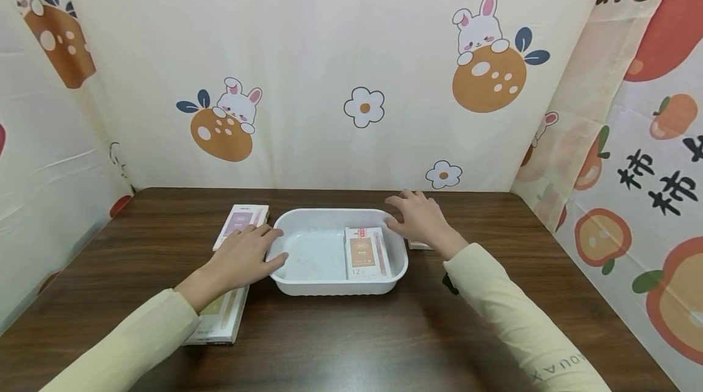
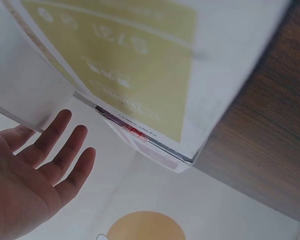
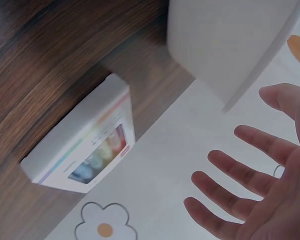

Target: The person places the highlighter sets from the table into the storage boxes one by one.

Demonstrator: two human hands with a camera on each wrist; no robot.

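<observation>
A white plastic basin (image 1: 307, 289) stands on the table, with a flat white box with a tan label (image 1: 367, 254) lying in its right half. My left hand (image 1: 247, 256) is at the basin's left rim with its fingers spread; in the left wrist view the fingers are extended beside the basin wall (image 2: 25, 75). At the right rim is my right hand (image 1: 421, 220), fingers loosely spread. The right wrist view shows that hand (image 3: 260, 185) with nothing in its grasp. Whether either hand touches the rim, I cannot tell.
Left of the basin lie a white box with a purple label (image 1: 241, 221) and a white box with a yellow-green label (image 1: 222, 322). To its right is a white box with a rainbow stripe and picture window (image 3: 97, 155). Printed cloth walls (image 1: 307, 74) border the brown table (image 1: 340, 343).
</observation>
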